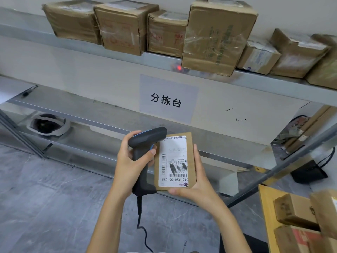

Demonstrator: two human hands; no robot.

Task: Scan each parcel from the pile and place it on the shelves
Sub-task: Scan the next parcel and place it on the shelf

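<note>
My left hand grips the handle of a black corded barcode scanner, its head pointing up and to the right. Right beside it, my right hand holds a small flat brown parcel from below and the right side, its white shipping label facing me. A red scanner dot glows on the front edge of the upper metal shelf. Several taped cardboard parcels stand in a row on that shelf. More brown parcels lie piled at the lower right.
A white paper sign with black characters hangs on the wall under the upper shelf. The lower shelf carries a pen at left. A roll of tape lies lower left. Flat cartons and a black bag sit at right.
</note>
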